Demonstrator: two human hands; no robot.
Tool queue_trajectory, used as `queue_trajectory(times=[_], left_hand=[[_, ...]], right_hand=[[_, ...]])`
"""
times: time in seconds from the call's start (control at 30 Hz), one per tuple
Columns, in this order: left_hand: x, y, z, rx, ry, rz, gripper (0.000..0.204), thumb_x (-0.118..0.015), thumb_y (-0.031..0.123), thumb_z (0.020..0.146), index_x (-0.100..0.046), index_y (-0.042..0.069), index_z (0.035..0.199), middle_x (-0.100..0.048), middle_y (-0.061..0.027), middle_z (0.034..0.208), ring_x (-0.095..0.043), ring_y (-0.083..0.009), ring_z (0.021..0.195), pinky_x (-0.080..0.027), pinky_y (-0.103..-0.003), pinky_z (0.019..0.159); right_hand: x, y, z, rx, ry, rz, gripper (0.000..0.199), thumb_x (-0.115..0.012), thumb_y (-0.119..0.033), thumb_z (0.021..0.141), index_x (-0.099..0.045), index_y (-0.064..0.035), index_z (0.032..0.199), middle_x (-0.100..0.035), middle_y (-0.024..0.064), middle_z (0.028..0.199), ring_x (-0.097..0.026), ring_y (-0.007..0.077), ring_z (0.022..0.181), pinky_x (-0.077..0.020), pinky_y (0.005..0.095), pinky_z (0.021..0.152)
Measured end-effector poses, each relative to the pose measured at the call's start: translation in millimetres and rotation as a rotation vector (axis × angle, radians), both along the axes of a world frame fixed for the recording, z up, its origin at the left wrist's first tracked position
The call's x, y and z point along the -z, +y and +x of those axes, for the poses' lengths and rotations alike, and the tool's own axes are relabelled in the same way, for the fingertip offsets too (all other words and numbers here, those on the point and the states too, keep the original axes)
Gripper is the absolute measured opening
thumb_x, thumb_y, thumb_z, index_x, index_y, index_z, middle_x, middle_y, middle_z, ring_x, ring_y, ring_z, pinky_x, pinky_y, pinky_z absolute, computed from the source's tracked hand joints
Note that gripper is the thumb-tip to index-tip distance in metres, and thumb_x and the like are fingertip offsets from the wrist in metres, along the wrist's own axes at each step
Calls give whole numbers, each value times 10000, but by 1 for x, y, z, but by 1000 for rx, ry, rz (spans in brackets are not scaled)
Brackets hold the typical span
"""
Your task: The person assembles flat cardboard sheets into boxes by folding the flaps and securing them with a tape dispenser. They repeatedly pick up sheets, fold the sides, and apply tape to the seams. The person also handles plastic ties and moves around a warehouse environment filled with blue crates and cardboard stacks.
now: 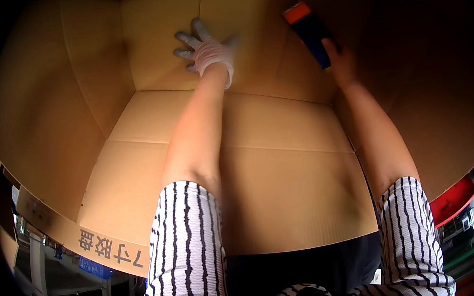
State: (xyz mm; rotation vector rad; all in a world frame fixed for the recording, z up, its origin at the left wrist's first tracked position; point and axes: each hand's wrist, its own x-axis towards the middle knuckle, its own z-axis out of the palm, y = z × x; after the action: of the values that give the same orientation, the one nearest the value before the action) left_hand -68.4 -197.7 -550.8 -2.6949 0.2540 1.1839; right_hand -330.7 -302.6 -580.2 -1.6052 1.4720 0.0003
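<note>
A large brown cardboard box (289, 200) lies open toward me, and both my arms reach into it. My left hand (208, 51), in a thin white glove with greyish fingertips, is spread flat against the box's far inner panel, left of the middle. It holds nothing. On the right, in shadow, my right hand (344, 64) is closed around the lower end of a dark blue tool with an orange end (310, 30). That tool tilts up and left, close to the far panel; its exact kind is unclear.
The box's side walls curve up at left and right, and its near flap edge (115, 253) bears dark print. Outside at lower left is metal shelving (40, 278) with a blue item (93, 268). A red bin (455, 201) is at lower right.
</note>
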Motion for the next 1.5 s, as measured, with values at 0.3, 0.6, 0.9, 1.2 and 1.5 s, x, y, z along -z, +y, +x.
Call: queue_trajectory(times=[0.3, 0.6, 0.9, 1.2, 1.5], left_hand=[[1, -14, -6, 37, -3, -12, 1072, -703, 553, 747, 17, 296, 1499, 109, -145, 1559, 36, -458, 1411, -198, -631, 1081], [-54, -5, 13, -125, 684, -874, 647, -437, 629, 882, -557, 126, 1272, -464, -150, 1361, -369, -306, 1300, -309, -390, 1075], [-165, -27, 32, -483, 1497, -780, 331, -632, 366, 883, -632, 43, 954, -604, -24, 898, -570, -139, 864, -491, -305, 810], [-119, 3, 92, -85, 851, -829, 215, -610, 224, 910, -634, 16, 960, -623, -30, 788, -571, -133, 721, -481, -281, 683], [23, 35, 164, 436, -169, -256, 322, -513, 350, 907, -621, 97, 1075, -600, -164, 1154, -561, -342, 1060, -458, -420, 906]], right_hand=[[-80, -24, 20, 8, -65, 359, 548, -748, -395, 771, -606, -1, 1126, -673, 90, 982, -627, 164, 863, -484, 287, 765], [-238, -5, 10, 9, -347, 594, 405, -796, -327, 694, -625, -36, 918, -558, -16, 831, -518, 90, 774, -413, 230, 690], [-268, -37, 40, -304, -324, 600, 451, -780, -380, 688, -632, -15, 910, -576, 27, 782, -562, 124, 726, -447, 247, 653], [-264, -85, 85, -876, -45, 304, 530, -759, -479, 689, -591, -16, 885, -585, 157, 742, -592, 297, 708, -475, 350, 641], [-134, -102, 46, -875, 839, 31, 556, -626, -518, 740, -656, -76, 1077, -678, 161, 886, -653, 333, 881, -519, 416, 761]])
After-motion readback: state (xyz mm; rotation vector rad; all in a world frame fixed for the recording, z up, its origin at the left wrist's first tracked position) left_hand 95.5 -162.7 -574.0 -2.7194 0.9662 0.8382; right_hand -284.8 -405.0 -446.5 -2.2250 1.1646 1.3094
